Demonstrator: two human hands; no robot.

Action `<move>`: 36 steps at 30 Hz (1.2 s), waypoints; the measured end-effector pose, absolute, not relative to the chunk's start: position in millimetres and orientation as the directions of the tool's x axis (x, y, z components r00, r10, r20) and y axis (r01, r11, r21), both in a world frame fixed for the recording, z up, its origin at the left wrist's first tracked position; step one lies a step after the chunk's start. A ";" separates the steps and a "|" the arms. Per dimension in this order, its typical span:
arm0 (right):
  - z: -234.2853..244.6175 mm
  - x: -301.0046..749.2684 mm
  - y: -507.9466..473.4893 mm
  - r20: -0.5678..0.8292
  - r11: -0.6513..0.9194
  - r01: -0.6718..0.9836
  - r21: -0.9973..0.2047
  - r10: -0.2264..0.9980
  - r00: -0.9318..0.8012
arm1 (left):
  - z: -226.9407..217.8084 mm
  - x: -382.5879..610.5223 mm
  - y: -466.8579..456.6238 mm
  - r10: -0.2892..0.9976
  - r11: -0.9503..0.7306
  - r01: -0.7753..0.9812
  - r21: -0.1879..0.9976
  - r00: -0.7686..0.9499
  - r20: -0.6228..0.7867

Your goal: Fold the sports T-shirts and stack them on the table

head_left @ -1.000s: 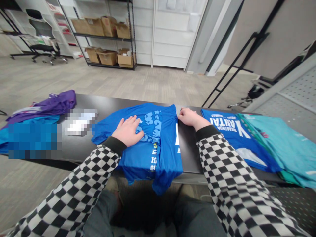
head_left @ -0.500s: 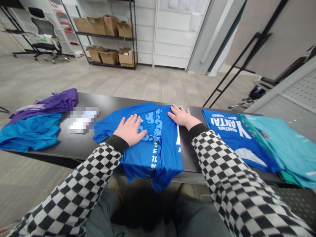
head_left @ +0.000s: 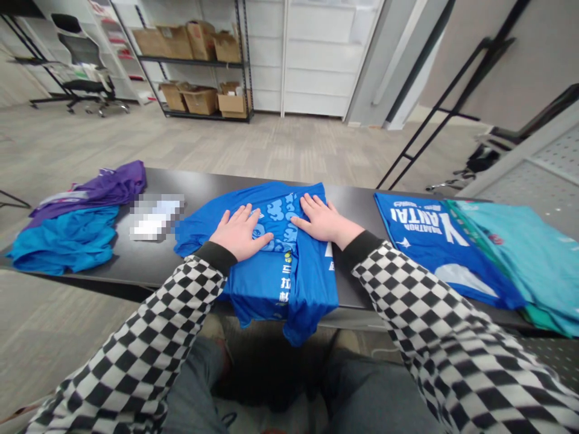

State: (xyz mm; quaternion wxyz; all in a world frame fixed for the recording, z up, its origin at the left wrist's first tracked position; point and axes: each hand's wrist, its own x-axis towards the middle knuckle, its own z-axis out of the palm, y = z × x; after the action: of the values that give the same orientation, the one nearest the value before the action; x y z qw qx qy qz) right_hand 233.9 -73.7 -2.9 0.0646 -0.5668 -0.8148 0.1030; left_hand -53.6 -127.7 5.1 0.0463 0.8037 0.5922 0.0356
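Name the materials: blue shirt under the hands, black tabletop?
The blue shirt looks like a thin synthetic knit, matte with a slight sheen, going by its soft folds; exact fibre can't be told. The black tabletop looks like smooth laminate, with a faint gloss.

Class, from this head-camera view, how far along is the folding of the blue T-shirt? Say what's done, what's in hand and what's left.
The blue T-shirt already lies folded over on itself on the black table. In hand: the left hand and right hand press flat on it. Seemingly left: the purple garment and bright blue garment lie bunched.
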 end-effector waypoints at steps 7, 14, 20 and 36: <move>-4.1 244.7 -61.2 0.007 0.310 0.918 -0.247 0.948 -0.318 | 8.5 -73.1 -106.1 0.939 -0.343 0.934 0.100 0.343 0.022; 0.0 246.7 -59.0 0.046 0.275 0.927 -0.257 0.961 -0.273 | 37.3 -61.6 -100.2 0.951 -0.262 0.965 0.020 0.255 0.175; 2.9 241.6 -61.1 0.132 0.383 0.893 -0.236 0.923 -0.361 | 44.0 -4.8 -158.4 0.797 -0.599 0.789 0.133 0.574 0.186; -3.2 236.8 -56.5 -0.007 0.385 0.892 -0.237 0.917 -0.398 | 23.1 -64.4 -202.2 0.863 -0.503 0.812 0.297 0.453 0.224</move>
State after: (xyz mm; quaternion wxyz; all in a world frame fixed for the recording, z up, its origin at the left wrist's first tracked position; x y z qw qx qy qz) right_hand 236.8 -56.5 -3.2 0.0628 -0.5451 -0.8298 0.1016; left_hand -64.4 -202.2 23.1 0.0734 0.8491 0.4932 0.1743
